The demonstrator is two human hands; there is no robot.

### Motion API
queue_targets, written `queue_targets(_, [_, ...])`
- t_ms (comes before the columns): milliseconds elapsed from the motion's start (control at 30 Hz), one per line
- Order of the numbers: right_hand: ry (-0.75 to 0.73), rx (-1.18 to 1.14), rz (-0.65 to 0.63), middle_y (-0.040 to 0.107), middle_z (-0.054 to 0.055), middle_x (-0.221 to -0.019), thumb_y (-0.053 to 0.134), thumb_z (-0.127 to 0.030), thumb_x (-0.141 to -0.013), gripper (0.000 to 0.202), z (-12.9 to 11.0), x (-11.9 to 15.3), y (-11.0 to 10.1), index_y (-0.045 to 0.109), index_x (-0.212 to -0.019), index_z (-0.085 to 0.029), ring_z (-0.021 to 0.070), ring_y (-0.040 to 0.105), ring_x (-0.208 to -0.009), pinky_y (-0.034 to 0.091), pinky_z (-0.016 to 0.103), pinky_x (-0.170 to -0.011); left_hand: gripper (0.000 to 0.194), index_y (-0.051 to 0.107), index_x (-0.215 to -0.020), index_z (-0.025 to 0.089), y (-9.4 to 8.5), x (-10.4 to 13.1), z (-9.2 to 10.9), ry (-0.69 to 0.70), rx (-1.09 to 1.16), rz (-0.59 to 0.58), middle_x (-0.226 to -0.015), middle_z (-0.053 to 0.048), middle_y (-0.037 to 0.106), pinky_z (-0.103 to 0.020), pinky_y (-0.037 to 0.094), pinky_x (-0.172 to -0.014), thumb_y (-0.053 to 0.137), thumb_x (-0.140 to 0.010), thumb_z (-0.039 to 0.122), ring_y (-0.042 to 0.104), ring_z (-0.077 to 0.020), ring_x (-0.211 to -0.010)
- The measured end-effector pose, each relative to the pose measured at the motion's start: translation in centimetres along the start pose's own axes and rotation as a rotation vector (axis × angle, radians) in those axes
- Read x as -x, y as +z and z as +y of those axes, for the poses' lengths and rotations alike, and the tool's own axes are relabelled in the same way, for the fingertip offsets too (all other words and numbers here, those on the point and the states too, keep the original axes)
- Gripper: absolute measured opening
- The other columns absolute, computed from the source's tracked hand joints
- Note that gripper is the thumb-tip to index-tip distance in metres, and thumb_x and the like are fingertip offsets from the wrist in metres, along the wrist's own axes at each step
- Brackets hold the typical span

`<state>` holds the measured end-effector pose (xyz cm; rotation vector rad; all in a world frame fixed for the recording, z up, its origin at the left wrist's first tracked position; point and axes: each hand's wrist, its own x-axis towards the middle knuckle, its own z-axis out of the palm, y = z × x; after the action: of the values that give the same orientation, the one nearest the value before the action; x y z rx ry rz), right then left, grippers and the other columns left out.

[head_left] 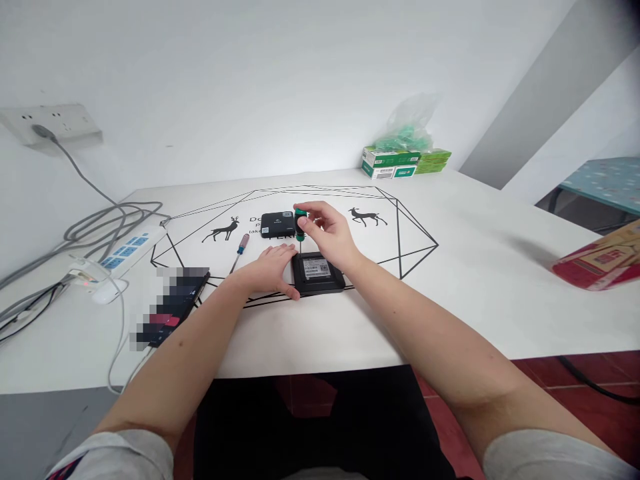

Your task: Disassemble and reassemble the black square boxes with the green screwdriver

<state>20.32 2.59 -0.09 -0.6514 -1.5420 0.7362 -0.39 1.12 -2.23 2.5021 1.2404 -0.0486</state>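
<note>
My right hand point(327, 230) is closed round the green and black handle of a screwdriver point(300, 225), held upright. Its thin shaft points down at the upper left corner of a black square device point(317, 270) that lies flat with a white label facing up. Along the left edge of this device rests my left hand point(273, 270), thumb and fingers apart. Behind them lies a smaller black box point(278, 225) with small stickers. A second screwdriver point(243, 245), with a clear, reddish-blue handle, is on the table left of that box.
At left are a phone point(175, 307), a white power strip point(130, 252) and tangled grey cables point(90, 230). Green and white boxes point(393, 162) with a plastic bag point(410, 127) stand against the wall. A red package point(600, 257) sits at the table's right edge.
</note>
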Motion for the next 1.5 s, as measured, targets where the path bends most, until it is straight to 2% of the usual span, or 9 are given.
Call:
queue_targets(267, [-0.02,0.044,-0.012,0.074,0.004,-0.121,0.067,-0.056,-0.098,0.032,0.7,-0.1,-0.2,0.075,-0.119,-0.033,0.0207,0.063,-0.092,0.058,0.045,-0.092,0.135,0.026,-0.173,0.019,0.2,-0.1,-0.3,0.023,-0.003,0.012,-0.179,-0.022,0.028,-0.059,0.019,-0.133,0.077,-0.07,0.09,0.019,-0.0487,-0.166])
queue_targets(500, [-0.025,0.021,-0.026,0.059,0.001,-0.097,0.068,-0.049,-0.097,0.026,1.3,-0.3,-0.3,0.068,-0.116,-0.031,0.0179,0.057,-0.083,0.057,0.039,-0.082,0.138,0.024,-0.173,0.016,0.0,0.0,-0.1,-0.005,-0.007,-0.014,-0.181,-0.022,0.023,-0.057,0.016,-0.135,0.078,-0.069,0.088,0.015,-0.0466,-0.167])
queue_targets(567, [-0.035,0.02,-0.01,0.06,0.001,-0.1,0.07,-0.049,-0.096,0.026,1.4,-0.2,-0.3,0.065,-0.113,-0.031,0.018,0.059,-0.086,0.058,0.039,-0.081,0.139,0.023,-0.173,0.016,-0.1,0.1,0.0,-0.01,-0.001,-0.017,-0.181,-0.022,0.022,-0.058,0.017,-0.134,0.079,-0.068,0.088,0.016,-0.0479,-0.167])
queue_targets(767, [0.03,-0.128,-0.041,0.064,0.006,-0.141,0.076,-0.048,-0.092,0.031,0.6,0.1,0.2,0.055,-0.109,-0.032,0.0193,0.071,-0.099,0.06,0.041,-0.084,0.136,0.025,-0.173,0.016,-0.1,0.2,0.1,-0.01,0.004,-0.013,-0.181,-0.021,0.024,-0.059,0.019,-0.134,0.078,-0.069,0.087,0.016,-0.0485,-0.167])
queue_targets(933, [0.033,-0.143,-0.003,0.076,0.004,-0.124,0.083,-0.05,-0.087,0.037,0.4,0.2,0.6,0.057,-0.106,-0.031,0.0181,0.067,-0.087,0.058,0.038,-0.076,0.134,0.028,-0.172,0.017,-0.1,0.1,0.1,-0.007,-0.001,-0.013,-0.18,-0.02,0.026,-0.059,0.018,-0.134,0.079,-0.069,0.087,0.015,-0.0491,-0.167])
queue_targets(1067, [0.014,-0.144,-0.018,0.077,0.006,-0.124,0.078,-0.052,-0.092,0.033,0.6,0.3,0.6,0.063,-0.111,-0.03,0.021,0.07,-0.099,0.058,0.039,-0.078,0.135,0.027,-0.172,0.017,-0.2,0.2,0.2,-0.013,0.009,-0.016,-0.181,-0.02,0.024,-0.06,0.019,-0.134,0.078,-0.069,0.088,0.016,-0.0499,-0.166])
queue_targets(1167, [0.006,-0.136,-0.059,0.075,0.006,-0.131,0.069,-0.045,-0.098,0.026,0.6,0.4,0.4,0.066,-0.119,-0.031,0.024,0.069,-0.113,0.058,0.041,-0.083,0.138,0.024,-0.174,0.017,-0.2,0.1,0.2,-0.019,0.004,-0.022,-0.181,-0.02,0.023,-0.059,0.018,-0.134,0.077,-0.069,0.088,0.015,-0.0491,-0.167])
queue_targets(1333, [-0.026,-0.022,-0.058,0.074,0.003,-0.126,0.062,-0.027,-0.095,0.029,0.5,0.3,0.0,0.07,-0.122,-0.031,0.0227,0.066,-0.102,0.057,0.044,-0.087,0.136,0.021,-0.174,0.02,0.2,-0.1,-0.3,0.002,-0.005,-0.016,-0.182,-0.019,0.021,-0.058,0.015,-0.135,0.074,-0.07,0.09,0.014,-0.0456,-0.168])
queue_targets(1500, [-0.069,0.141,-0.003,0.073,0.003,-0.12,0.069,-0.027,-0.089,0.033,0.6,0.2,0.0,0.072,-0.122,-0.031,0.0212,0.064,-0.098,0.054,0.042,-0.086,0.139,0.018,-0.175,0.019,0.2,-0.2,-0.3,-0.007,-0.018,-0.023,-0.182,-0.019,0.019,-0.057,0.013,-0.135,0.074,-0.07,0.091,0.012,-0.0459,-0.168])
